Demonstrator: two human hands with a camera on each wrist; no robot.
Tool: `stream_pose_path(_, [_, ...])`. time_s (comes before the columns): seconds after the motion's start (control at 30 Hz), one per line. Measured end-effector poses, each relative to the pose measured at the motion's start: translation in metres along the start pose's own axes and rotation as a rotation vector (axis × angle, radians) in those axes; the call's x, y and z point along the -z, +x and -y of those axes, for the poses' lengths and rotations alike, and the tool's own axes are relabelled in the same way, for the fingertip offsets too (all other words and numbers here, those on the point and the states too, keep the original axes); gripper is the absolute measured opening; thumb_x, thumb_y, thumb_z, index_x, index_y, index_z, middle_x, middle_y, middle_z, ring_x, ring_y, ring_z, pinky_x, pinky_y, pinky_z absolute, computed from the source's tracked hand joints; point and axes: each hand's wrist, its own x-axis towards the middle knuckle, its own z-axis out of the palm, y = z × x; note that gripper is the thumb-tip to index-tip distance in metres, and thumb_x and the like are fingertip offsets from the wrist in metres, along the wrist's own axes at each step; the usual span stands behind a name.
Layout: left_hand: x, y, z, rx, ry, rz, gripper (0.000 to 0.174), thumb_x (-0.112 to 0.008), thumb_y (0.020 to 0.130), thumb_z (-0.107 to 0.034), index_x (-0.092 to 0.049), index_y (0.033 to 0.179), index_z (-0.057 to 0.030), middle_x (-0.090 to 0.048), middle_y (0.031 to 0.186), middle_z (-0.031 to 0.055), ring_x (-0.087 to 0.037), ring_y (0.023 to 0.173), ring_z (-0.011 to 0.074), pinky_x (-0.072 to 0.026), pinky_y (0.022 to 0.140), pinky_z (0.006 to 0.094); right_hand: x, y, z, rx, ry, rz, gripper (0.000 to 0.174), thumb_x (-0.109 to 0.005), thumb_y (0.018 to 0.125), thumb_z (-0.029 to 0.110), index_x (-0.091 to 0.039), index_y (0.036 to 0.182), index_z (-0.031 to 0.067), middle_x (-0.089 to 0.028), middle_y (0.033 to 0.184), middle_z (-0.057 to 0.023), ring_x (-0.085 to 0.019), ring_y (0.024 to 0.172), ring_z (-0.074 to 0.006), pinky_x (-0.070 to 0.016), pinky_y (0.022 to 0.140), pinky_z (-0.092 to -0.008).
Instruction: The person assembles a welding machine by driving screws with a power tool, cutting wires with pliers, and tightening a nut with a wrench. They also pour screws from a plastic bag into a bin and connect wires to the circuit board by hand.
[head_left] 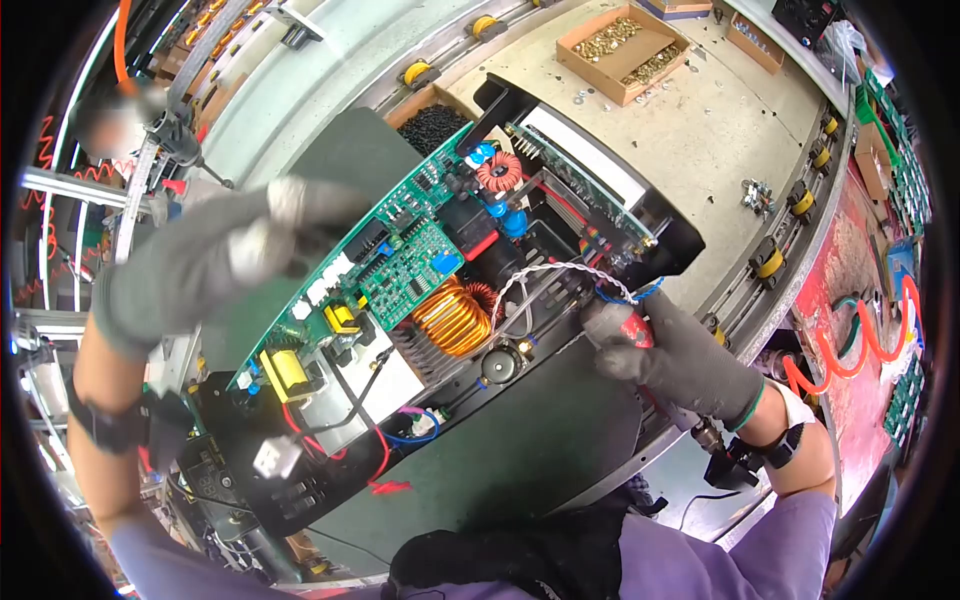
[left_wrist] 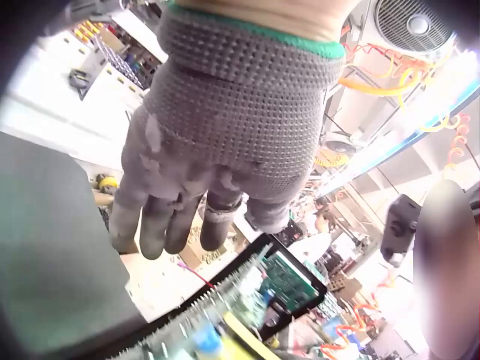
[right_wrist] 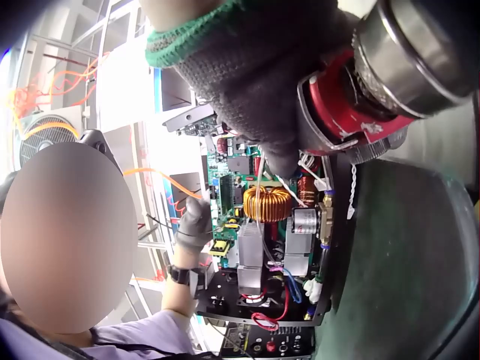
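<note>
The left hand [head_left: 205, 255], gloved in grey and blurred, is raised beside the outer edge of the green circuit board [head_left: 420, 265]. In the left wrist view the fingers of this hand [left_wrist: 225, 142] hang down relaxed with nothing in them. The gloved right hand [head_left: 700, 365] grips a red and metal power tool [head_left: 636, 328] at the near right corner of the black chassis [head_left: 465, 395]. Seen from the right wrist, the hand [right_wrist: 244, 82] wraps round the tool [right_wrist: 409, 56] above the device. A copper coil [head_left: 453, 318] and twisted white wires [head_left: 570, 267] lie between the hands.
Cardboard boxes of small metal parts [head_left: 625, 50] stand on the bench behind. Another driver [head_left: 175, 140] hangs at the upper left. A coiled red hose [head_left: 880, 345] runs at the right, and a white connector on a cable [head_left: 277, 458] overhangs the chassis.
</note>
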Motion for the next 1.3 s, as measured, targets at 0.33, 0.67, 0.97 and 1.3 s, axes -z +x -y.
stream_pose_path(0.33, [-0.072,-0.107,-0.026,-0.01,0.508,-0.367,0.091,-0.06,0.083,-0.067,-0.044,0.14,0.0024,-0.055,0.128,0.0261,-0.06,0.112,0.0377,-0.0469,0.093,0.0397,0.003,-0.006,0.024,-0.048,-0.23,-0.01,0.071,-0.075,0.083,0.047,-0.045,0.12,-0.0063,-0.064,0.1,-0.0228,-0.067,0.094,-0.0298,-0.0516,0.08,-0.0393])
stream_pose_path(0.67, [-0.189,-0.159,0.001,-0.01,0.82,-0.821,0.065,-0.055,0.092,-0.056,-0.05,0.137,-0.009,-0.042,0.14,0.0282,-0.046,0.123,0.0503,-0.0402,0.1,0.0556,-0.002,-0.042,0.029,0.058,-0.119,-0.025,0.069,-0.077,0.081,0.04,-0.045,0.124,-0.0029,-0.062,0.101,-0.0157,-0.061,0.092,-0.0198,-0.0498,0.08,-0.0348])
stream_pose_path(0.97, [-0.235,-0.131,0.038,0.022,0.776,-1.378,0.075,-0.063,0.089,-0.055,-0.041,0.143,-0.0076,-0.031,0.15,0.0248,-0.042,0.13,0.0393,-0.0395,0.102,0.0502,-0.02,-0.023,0.039,0.023,-0.022,-0.155,0.073,-0.071,0.078,0.056,-0.049,0.113,-0.0038,-0.06,0.09,-0.0157,-0.06,0.082,-0.02,-0.0491,0.073,-0.0352])
stream_pose_path(1.3, [-0.223,-0.083,0.045,-0.237,0.059,-1.464,0.081,-0.082,0.075,-0.021,-0.043,0.144,-0.0052,-0.033,0.149,0.0197,-0.051,0.126,0.0297,-0.0489,0.1,0.0385,-0.022,-0.025,0.044,0.028,-0.029,-0.215,0.066,-0.075,0.078,0.05,-0.049,0.109,-0.0019,-0.058,0.082,-0.0101,-0.057,0.066,-0.0141,-0.048,0.057,-0.0309])
